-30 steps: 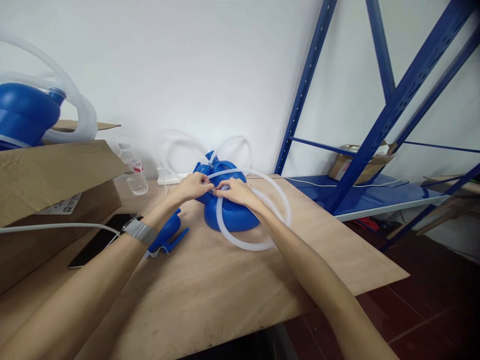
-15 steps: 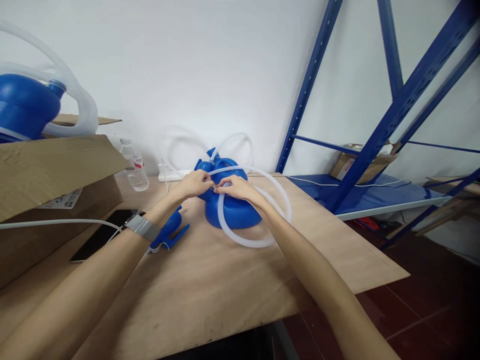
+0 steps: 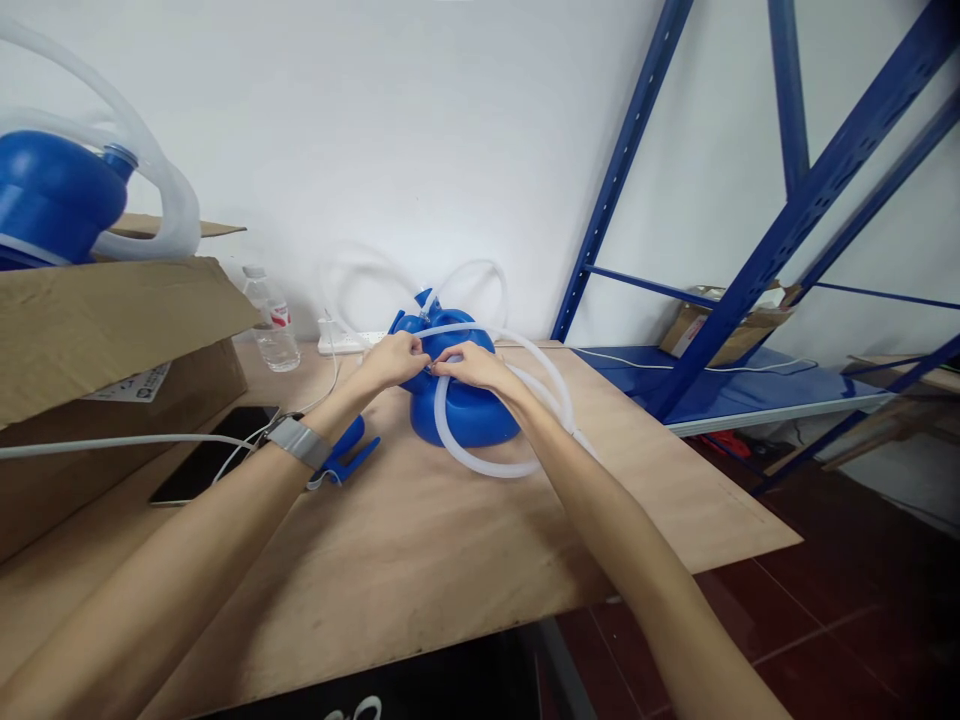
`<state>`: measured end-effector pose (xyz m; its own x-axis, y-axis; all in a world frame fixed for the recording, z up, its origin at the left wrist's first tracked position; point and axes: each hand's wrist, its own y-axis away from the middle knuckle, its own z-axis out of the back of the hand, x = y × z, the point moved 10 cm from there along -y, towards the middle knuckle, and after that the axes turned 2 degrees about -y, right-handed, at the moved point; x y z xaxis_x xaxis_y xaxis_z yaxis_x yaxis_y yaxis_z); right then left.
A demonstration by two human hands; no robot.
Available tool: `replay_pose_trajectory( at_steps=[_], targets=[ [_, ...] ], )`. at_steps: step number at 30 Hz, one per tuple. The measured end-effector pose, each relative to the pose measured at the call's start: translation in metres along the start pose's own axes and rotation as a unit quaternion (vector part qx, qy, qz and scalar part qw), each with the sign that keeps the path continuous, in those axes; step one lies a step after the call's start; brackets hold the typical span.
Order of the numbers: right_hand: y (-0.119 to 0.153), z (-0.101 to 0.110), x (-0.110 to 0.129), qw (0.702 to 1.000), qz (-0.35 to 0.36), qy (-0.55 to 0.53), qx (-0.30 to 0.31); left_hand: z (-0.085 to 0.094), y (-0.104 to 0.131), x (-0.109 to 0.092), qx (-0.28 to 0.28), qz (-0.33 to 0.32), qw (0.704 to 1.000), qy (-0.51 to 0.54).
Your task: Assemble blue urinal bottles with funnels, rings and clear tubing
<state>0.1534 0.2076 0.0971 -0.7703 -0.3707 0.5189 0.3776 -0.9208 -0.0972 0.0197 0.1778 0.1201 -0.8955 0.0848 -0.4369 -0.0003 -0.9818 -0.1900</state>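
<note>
A blue container (image 3: 469, 418) stands on the wooden table (image 3: 420, 560) near the wall, with a looped translucent hose (image 3: 487, 466) hanging over its front. My left hand (image 3: 396, 358) is closed at the left side of the container, fingertips pinched together. Close beside it, my right hand (image 3: 471, 364) is pinched too, at the upper end of the hose loop. Between the fingertips is something small that I cannot make out. A smaller blue part with a handle (image 3: 349, 455) lies on the table beyond my left wrist.
An open cardboard box (image 3: 112, 330) at the left carries another blue container (image 3: 60, 195) with a hose. Nearby are a water bottle (image 3: 271, 320), a phone (image 3: 214, 455) and a power strip (image 3: 352, 343). Blue shelving (image 3: 720, 385) stands at the right.
The view has shifted slightly. The fingertips of my hands stay close together, and the hose loop at the right has dropped and moved a little.
</note>
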Motion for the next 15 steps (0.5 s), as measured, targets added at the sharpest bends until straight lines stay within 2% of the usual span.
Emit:
replay_pose_trajectory(
  at_steps=[4,6,9,12,14,15],
  targets=[
    [0.007,0.007,0.0,0.998,-0.003,0.03,-0.047,0.006,0.005,0.001,-0.032,-0.018,0.999,0.002],
    [0.006,0.005,-0.002,0.999,-0.001,0.019,-0.047,0.014,0.011,-0.004,-0.078,-0.075,0.994,0.014],
    [-0.002,0.008,-0.002,0.997,0.026,-0.038,-0.055,0.028,0.034,-0.016,-0.167,-0.206,0.964,-0.017],
    [-0.001,0.04,-0.003,0.985,0.067,-0.105,-0.12,0.023,0.064,-0.017,-0.19,-0.273,0.936,-0.116],
    [0.015,0.068,-0.011,0.976,0.088,-0.135,-0.149,0.017,0.085,-0.01,-0.185,-0.277,0.926,-0.179],
    [0.027,0.078,-0.017,0.975,0.098,-0.136,-0.143,0.015,0.095,-0.004,-0.181,-0.268,0.924,-0.202]
  ],
)
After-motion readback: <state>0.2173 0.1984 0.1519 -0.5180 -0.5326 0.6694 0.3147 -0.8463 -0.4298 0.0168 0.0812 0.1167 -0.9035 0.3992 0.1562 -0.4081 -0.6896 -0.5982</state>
